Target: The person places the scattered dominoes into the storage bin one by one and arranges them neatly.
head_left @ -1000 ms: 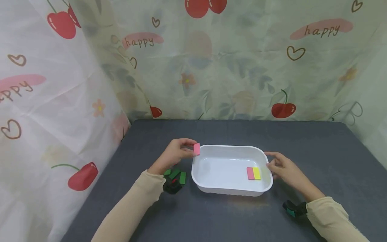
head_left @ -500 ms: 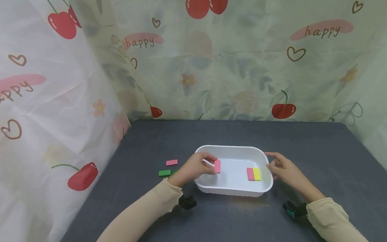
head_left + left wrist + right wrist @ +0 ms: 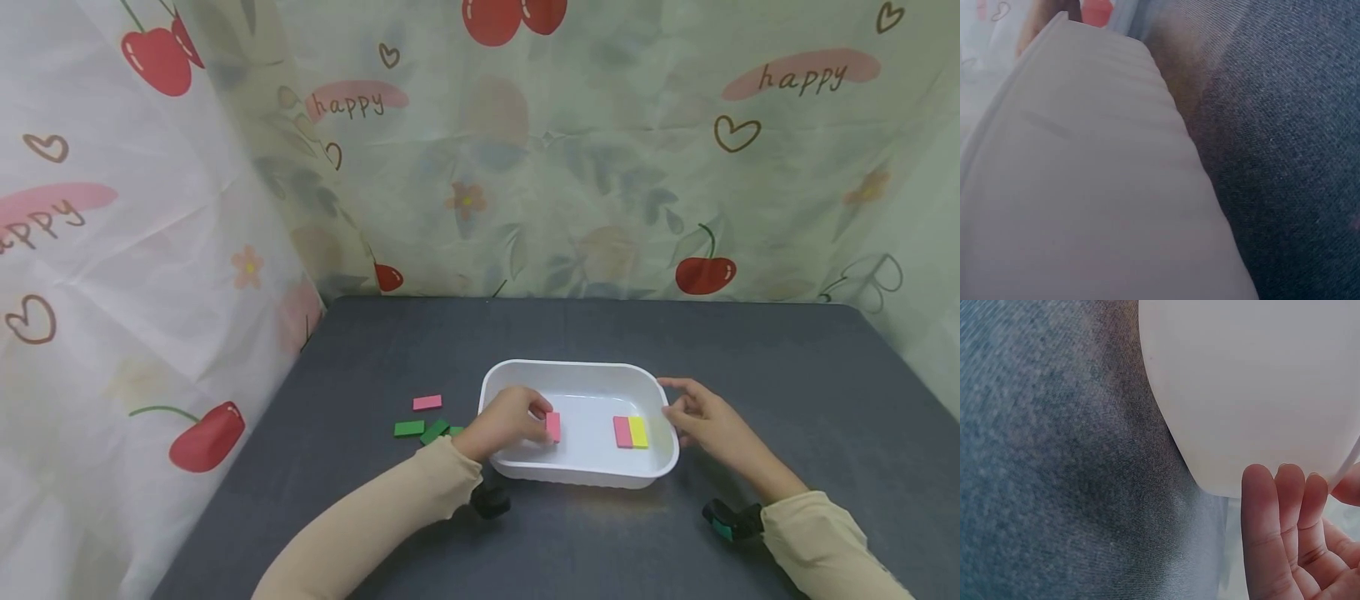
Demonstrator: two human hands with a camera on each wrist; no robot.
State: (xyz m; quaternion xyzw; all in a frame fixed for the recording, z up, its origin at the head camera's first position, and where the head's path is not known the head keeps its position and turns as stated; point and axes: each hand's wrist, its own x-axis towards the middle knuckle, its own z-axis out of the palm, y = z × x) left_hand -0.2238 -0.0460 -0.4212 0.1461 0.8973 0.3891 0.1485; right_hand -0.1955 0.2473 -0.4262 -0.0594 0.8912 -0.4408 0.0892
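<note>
Pink block (image 3: 553,427) is pinched by the curled left hand (image 3: 513,419) inside the white tray (image 3: 588,457), left of another pink block (image 3: 622,432) touching a yellow block (image 3: 638,432). The right hand (image 3: 703,415), loosely extended, rests against the tray's outer right end.

Head view: soft light, cloth (image 3: 150,275) brightest at 9 o'clock; faint sheen inside tray (image 3: 581,458), warm reflection on table (image 3: 622,542) at tray's 5 o'clock. Left wrist: dim, soft focus, brightest at 11. Right wrist: tray washed out, table blurred toward 9, right hand (image 3: 1297,544) clearer at 5
</note>
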